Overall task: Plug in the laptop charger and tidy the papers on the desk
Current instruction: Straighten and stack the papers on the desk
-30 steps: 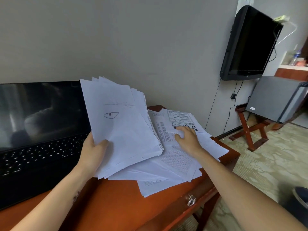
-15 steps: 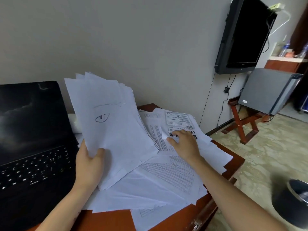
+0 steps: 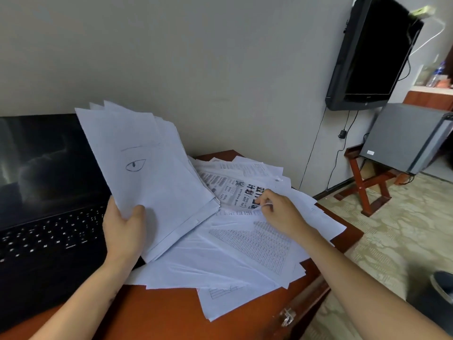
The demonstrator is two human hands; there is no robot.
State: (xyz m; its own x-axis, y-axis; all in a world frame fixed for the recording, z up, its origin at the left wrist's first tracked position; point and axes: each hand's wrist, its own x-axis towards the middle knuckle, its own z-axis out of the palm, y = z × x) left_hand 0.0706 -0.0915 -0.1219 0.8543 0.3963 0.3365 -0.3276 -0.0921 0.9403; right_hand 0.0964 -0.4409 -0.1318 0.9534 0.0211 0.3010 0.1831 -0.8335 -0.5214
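My left hand (image 3: 125, 231) grips a thick stack of white papers (image 3: 152, 177) by its lower left corner and holds it tilted up above the desk; the top sheet bears a drawn eye. Loose printed sheets (image 3: 245, 246) lie spread over the right half of the red-brown desk (image 3: 157, 312). My right hand (image 3: 279, 212) pinches the edge of a printed sheet with bold black characters (image 3: 235, 192) on that pile. An open black laptop (image 3: 46, 192) with a dark screen stands at the left. No charger shows.
A black TV (image 3: 372, 52) hangs on the wall at the right, with cables running down below it. A grey mini fridge (image 3: 404, 136) sits on a red wooden stand (image 3: 362, 182). A dark bin (image 3: 438, 293) stands on the floor by the desk's right side.
My right hand went from lying flat on the printed sheets to pinching the edge of one. The held stack stayed raised in my left hand while the view shifted slightly.
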